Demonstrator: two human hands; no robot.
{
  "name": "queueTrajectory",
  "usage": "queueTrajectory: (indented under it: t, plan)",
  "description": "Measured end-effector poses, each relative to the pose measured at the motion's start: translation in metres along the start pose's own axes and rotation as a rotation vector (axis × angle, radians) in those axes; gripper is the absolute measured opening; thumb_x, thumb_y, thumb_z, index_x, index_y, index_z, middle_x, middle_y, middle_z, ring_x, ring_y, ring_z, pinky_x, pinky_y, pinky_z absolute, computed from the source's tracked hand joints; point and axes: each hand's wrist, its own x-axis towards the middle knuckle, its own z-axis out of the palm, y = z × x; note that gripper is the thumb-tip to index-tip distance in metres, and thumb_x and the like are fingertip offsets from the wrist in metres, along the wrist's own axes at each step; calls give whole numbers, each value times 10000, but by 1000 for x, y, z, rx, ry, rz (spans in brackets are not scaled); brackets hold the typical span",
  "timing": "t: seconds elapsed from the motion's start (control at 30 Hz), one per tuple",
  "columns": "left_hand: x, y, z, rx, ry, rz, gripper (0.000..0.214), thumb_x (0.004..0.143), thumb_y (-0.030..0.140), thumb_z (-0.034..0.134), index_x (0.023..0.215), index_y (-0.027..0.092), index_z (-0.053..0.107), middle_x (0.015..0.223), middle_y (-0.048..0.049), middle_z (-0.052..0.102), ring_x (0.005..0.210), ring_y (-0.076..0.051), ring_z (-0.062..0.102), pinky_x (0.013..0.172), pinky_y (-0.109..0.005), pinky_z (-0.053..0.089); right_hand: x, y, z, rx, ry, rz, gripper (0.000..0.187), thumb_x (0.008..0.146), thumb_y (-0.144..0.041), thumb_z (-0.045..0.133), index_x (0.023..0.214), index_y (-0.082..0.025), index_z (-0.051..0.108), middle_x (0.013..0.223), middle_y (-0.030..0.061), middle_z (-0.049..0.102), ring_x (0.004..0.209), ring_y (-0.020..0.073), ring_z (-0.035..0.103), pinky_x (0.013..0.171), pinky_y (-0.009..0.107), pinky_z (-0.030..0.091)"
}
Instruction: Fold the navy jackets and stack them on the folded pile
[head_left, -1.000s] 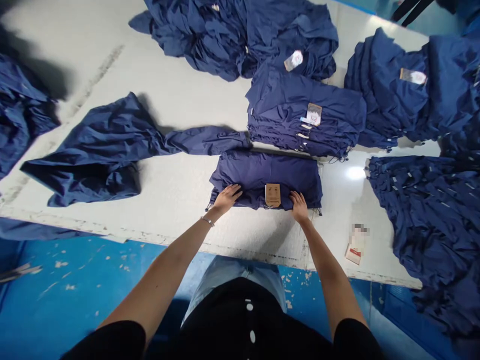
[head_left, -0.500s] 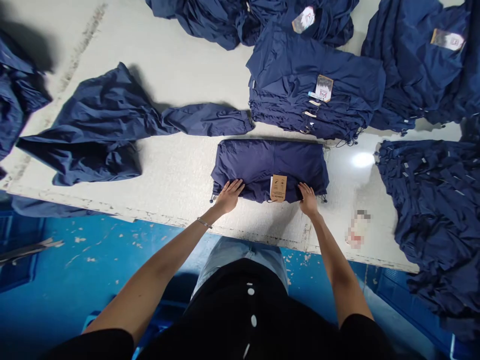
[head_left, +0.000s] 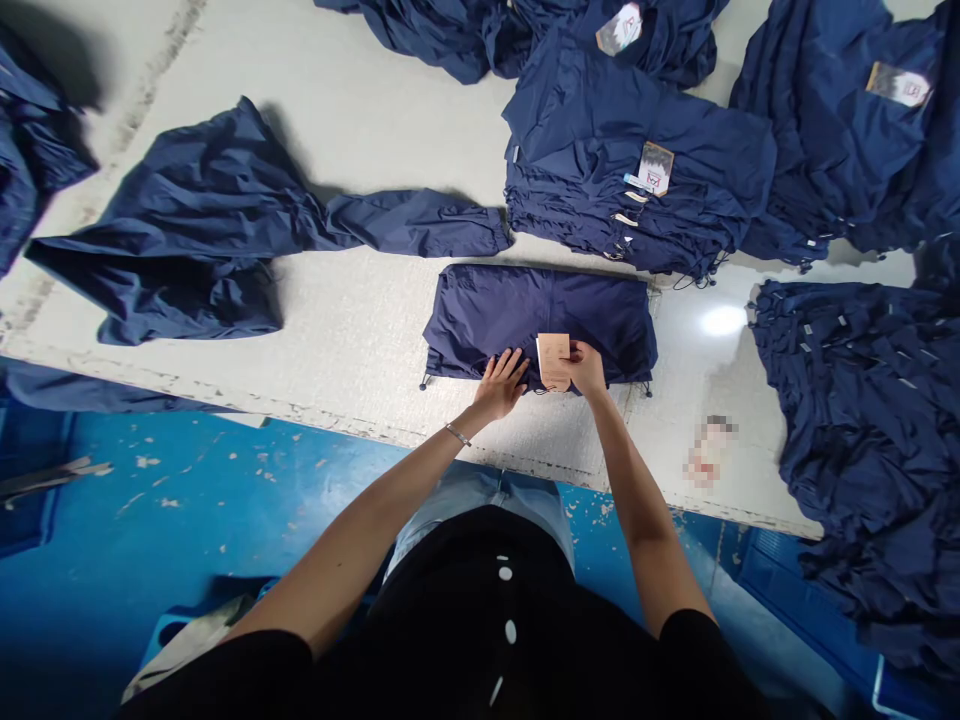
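The left hand (head_left: 501, 386) lies open, fingers spread, its fingertips resting on the near edge of a folded navy-blue nylon garment (head_left: 540, 322). This flat, rectangular bundle sits directly ahead of both hands on a white-painted worktable (head_left: 360, 330). The right hand (head_left: 584, 368) is partly closed and pinches a tan cardboard hang tag (head_left: 553, 360), which lies on the garment's near edge between the hands. Just beyond the hands lies a stack of folded navy garments (head_left: 630, 195), nearly touching the bundle. To the left of the hands, a long, loosely spread navy garment (head_left: 187, 250) lies on the table. To the right, a heap of crumpled navy garments (head_left: 862, 420) lies well apart, and a blurred small item (head_left: 709, 452) sits between it and the right hand.
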Motion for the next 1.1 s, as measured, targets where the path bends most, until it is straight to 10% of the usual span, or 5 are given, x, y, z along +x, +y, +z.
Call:
queueTrajectory:
  t: [0.3,0.5,0.8,0.97,1.1]
  plan:
    - [-3,-1,5,25,-19,-11,617,1084,348,392,1677,178,404,1782,-124,262,1668,-340,162,1347,-618,130,46,-2,5,-42,-72,-144,153,761,-283,730,839,-152,740,852,52,767,818,220,694,791,312,536]
    - [-7,-4,1,-23,-28,10,646,1021,322,507,1653,209,438,1773,-118,291,1659,-348,192,1341,-620,168,42,21,17,-430,151,-229,418,893,-369,696,1253,-157,679,1220,175,710,1140,314,661,998,433,540]
    - [27,-8,-12,-61,223,-58,627,1045,282,401,1667,204,390,1727,-121,388,1644,-317,249,1337,-618,189,24,27,33,-720,20,-514,586,1063,-456,463,1618,-272,478,1748,108,343,1634,389,195,1290,700,161]
    - [29,-10,-5,-54,132,-87,646,1039,325,449,1665,174,395,1734,-147,366,1640,-347,251,1340,-629,169,21,31,29,-671,31,-448,526,1042,-415,499,1529,-229,578,1652,142,488,1553,370,365,1279,631,260]
    - [15,-1,-8,-43,128,-15,625,1056,268,385,1673,172,377,1734,-135,372,1645,-302,252,1349,-575,199,-30,42,14,-415,260,-227,360,1008,-357,481,1125,-167,763,1146,186,763,1113,311,684,1015,439,528]
